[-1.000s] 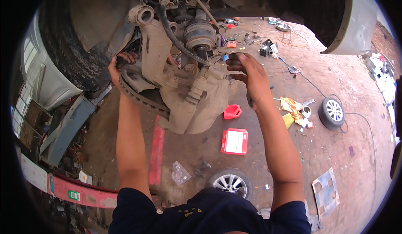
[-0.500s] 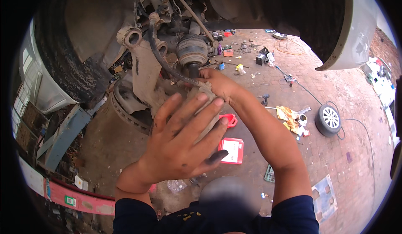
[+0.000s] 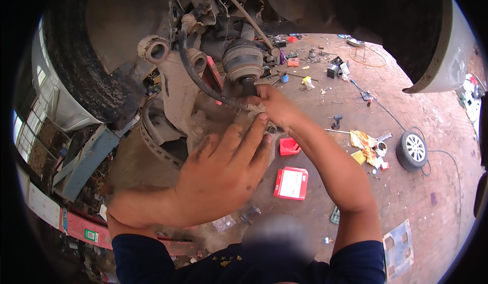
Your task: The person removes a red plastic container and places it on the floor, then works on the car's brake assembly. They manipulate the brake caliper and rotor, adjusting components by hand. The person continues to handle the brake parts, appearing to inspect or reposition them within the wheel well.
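Note:
A dirt-covered steering knuckle (image 3: 175, 88) with a round eye at its top stands before me, and a black hose (image 3: 195, 78) curves down across it. To its right hangs a drive shaft (image 3: 248, 86) below a ribbed, dusty boot (image 3: 243, 57). My right hand (image 3: 274, 105) is closed around the shaft's lower end, its fingertips partly hidden. My left hand (image 3: 226, 164) lies over the lower part of the knuckle with fingers stretched out, their tips near my right hand. Left of it shows the brake disc (image 3: 157, 144), partly covered by the knuckle.
Wheel-arch metal (image 3: 429, 45) overhangs at the right, with a dark liner (image 3: 91, 55) at the left. On the paved floor lie a red case (image 3: 291, 183), a red tray (image 3: 290, 145), a wheel (image 3: 412, 151), a power drill (image 3: 335, 120) and scattered tools. A blue beam (image 3: 91, 157) stands left.
My left hand has turned and swung lower, its fingers closer together and its forearm more level. My right hand stays at the shaft. The view has shifted slightly.

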Available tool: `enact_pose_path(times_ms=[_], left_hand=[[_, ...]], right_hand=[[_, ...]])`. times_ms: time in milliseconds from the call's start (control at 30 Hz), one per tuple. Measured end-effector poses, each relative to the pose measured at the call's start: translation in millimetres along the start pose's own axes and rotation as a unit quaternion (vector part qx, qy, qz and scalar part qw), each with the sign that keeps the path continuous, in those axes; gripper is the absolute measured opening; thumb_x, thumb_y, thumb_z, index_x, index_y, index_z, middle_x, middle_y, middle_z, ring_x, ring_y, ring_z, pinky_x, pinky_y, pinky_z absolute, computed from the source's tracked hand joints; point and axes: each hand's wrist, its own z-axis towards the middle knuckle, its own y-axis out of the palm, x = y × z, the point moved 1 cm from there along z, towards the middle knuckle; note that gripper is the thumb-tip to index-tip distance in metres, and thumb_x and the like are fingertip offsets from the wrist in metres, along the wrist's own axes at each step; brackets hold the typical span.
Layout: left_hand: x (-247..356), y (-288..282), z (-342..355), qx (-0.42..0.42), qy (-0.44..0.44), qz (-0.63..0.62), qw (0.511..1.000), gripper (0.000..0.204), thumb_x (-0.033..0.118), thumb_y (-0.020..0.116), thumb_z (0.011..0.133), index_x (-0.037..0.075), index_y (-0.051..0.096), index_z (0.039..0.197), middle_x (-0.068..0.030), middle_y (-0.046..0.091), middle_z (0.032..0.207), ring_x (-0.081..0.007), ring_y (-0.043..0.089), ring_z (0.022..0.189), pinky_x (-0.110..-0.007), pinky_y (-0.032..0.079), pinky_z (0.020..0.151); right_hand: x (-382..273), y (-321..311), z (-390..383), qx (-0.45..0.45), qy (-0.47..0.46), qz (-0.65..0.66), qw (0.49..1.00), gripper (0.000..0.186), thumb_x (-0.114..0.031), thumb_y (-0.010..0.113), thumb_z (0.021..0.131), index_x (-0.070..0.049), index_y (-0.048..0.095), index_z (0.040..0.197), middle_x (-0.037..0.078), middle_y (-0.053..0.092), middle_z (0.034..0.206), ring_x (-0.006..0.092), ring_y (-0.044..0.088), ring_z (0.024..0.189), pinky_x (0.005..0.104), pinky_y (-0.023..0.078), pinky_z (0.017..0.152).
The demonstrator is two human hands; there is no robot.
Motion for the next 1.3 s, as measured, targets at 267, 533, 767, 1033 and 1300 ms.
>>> enact_pose_path(times_ms=[267,533,767,1033,1300], left_hand=[[-7.1,-3.6,0.4,0.065,0.011,0.027,0.997,0.027,0.021,0.066,0.085,0.008,0.076,0.107,-0.0142,0.067,0.133,-0.0259,0.062,0.104,-0.033,0.047,0.074],[-7.4,3.9,-6.9,0.041,0.013,0.027,0.999,0.056,0.044,0.076,0.073,0.012,0.073,0.119,-0.0151,0.059,0.144,-0.0293,0.058,0.105,-0.040,0.042,0.079],[-8.9,1.4,-7.1,0.033,0.006,0.002,0.999,0.060,0.040,0.077,0.066,0.013,0.073,0.118,-0.0148,0.059,0.144,-0.0284,0.058,0.105,-0.040,0.042,0.079],[-11.2,-2.8,-5.2,0.049,-0.007,-0.063,0.997,0.064,0.041,0.081,0.063,0.010,0.073,0.119,-0.0145,0.061,0.141,-0.0286,0.058,0.108,-0.043,0.042,0.086],[-85.2,-37.1,2.0,0.313,-0.057,-0.019,0.948,0.059,0.045,0.076,0.086,0.005,0.067,0.129,-0.0138,0.059,0.142,-0.0320,0.055,0.130,-0.045,0.038,0.109]], right_hand=[[-1.2,-3.8,0.9,0.098,0.010,-0.129,0.987,0.033,-0.028,0.074,0.090,0.002,0.068,0.079,0.007,0.061,0.062,0.0152,0.053,0.056,0.0375,0.045,0.057],[-56.8,-26.0,-6.6,0.036,0.040,-0.345,0.937,0.055,-0.047,0.068,0.088,0.007,0.070,0.078,0.020,0.068,0.068,0.0333,0.069,0.068,0.0436,0.054,0.071],[-101.9,-12.2,-9.0,-0.020,0.108,-0.369,0.923,0.047,-0.046,0.068,0.092,0.001,0.076,0.089,0.006,0.060,0.064,0.0150,0.055,0.059,0.0334,0.046,0.058],[-110.5,-5.2,-3.7,0.015,0.132,-0.320,0.938,0.048,-0.048,0.067,0.091,-0.001,0.078,0.094,0.007,0.058,0.065,0.0181,0.054,0.059,0.0351,0.045,0.058],[-91.3,-19.5,-2.2,0.042,0.107,-0.342,0.933,0.055,-0.053,0.066,0.090,0.001,0.077,0.086,0.009,0.057,0.058,0.0187,0.055,0.054,0.0370,0.047,0.057]])
